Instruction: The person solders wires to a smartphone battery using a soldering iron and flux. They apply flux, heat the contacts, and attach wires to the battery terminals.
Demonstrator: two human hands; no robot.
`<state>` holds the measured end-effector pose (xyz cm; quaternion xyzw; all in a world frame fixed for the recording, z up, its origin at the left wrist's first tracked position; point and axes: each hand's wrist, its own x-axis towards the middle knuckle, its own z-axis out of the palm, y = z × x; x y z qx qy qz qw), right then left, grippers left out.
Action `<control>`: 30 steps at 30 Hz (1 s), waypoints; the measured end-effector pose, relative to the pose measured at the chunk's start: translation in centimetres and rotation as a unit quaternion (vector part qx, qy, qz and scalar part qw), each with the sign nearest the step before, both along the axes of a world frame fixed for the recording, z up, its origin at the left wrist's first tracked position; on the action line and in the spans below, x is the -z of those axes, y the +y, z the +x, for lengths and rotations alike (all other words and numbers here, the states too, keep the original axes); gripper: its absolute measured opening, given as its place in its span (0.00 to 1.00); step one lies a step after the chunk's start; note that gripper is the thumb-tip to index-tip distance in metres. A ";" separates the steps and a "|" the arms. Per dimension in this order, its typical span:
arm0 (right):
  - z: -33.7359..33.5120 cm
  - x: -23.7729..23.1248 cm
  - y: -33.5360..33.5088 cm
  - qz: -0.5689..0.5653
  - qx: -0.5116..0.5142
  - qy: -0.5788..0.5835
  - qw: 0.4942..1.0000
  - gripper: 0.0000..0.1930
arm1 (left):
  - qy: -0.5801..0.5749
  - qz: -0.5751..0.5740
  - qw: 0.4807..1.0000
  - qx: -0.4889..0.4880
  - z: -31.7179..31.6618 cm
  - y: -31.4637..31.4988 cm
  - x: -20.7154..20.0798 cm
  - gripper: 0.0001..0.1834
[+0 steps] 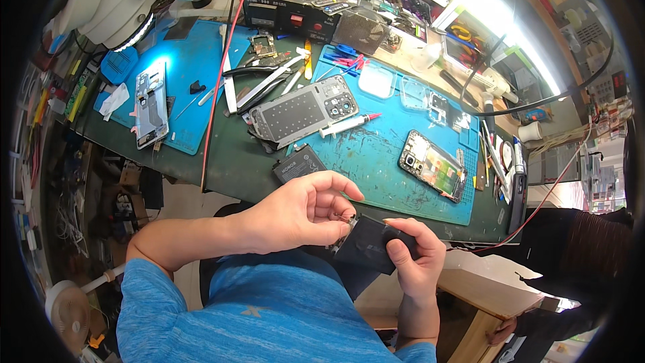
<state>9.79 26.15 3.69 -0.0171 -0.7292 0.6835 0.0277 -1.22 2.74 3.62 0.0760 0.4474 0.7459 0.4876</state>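
At the left end of the desk (235, 178), a blue mat (190, 136) carries a phone frame (153, 117), lit brightly at its far end, with a crumpled white tissue (115, 102) beside it. A red cable (213, 97) runs across the desk from its far edge toward its near edge. Farther right, a grey phone housing (290, 119) with a dotted panel and a camera block lies slantwise, with a syringe (344, 126) along its near side. A dark battery (295, 165) lies near the desk's near edge, just beyond the left hand (306, 208).

The left hand's thumb and fingers are drawn together at the left end of a dark flat piece (366, 245); whether they pinch it or a small part there cannot be told. This piece is held off the desk, by its near edge and in front of the person's body. The right hand (418, 255) grips its right end between thumb and fingers.

On the larger mat (390, 175), an opened phone (435, 165) lies near the near right corner. Tweezers (494, 154) lie toward the desk's right end. At the lower right is another person's hand (502, 331).
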 end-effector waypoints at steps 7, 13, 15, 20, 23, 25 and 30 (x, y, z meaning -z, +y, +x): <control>0.1 -0.6 -0.3 -0.002 0.009 -0.036 0.999 0.15 | -0.028 0.014 0.999 0.011 -0.3 -0.3 0.6 0.26; 0.1 -0.9 0.3 -0.062 0.022 -0.046 0.997 0.15 | -0.075 0.021 0.997 0.017 -0.5 -0.3 -0.4 0.33; 0.2 -0.9 0.3 -0.035 0.024 -0.036 0.998 0.15 | -0.054 0.021 0.998 0.020 -0.3 -0.4 0.1 0.34; 0.3 -1.0 0.2 -0.001 0.022 -0.027 0.999 0.15 | -0.014 0.016 0.999 0.025 -0.1 -0.3 0.1 0.35; 0.1 -1.1 0.1 0.026 0.022 -0.022 0.999 0.15 | 0.002 0.003 1.000 0.018 0.1 -0.3 -0.1 0.34; 0.1 -1.2 0.1 0.040 0.019 -0.017 0.999 0.15 | 0.012 -0.005 1.000 0.014 0.1 -0.3 -0.2 0.34; 0.0 -1.1 0.2 0.082 0.012 -0.002 0.997 0.14 | 0.045 -0.025 0.999 0.000 0.6 -0.3 -0.1 0.33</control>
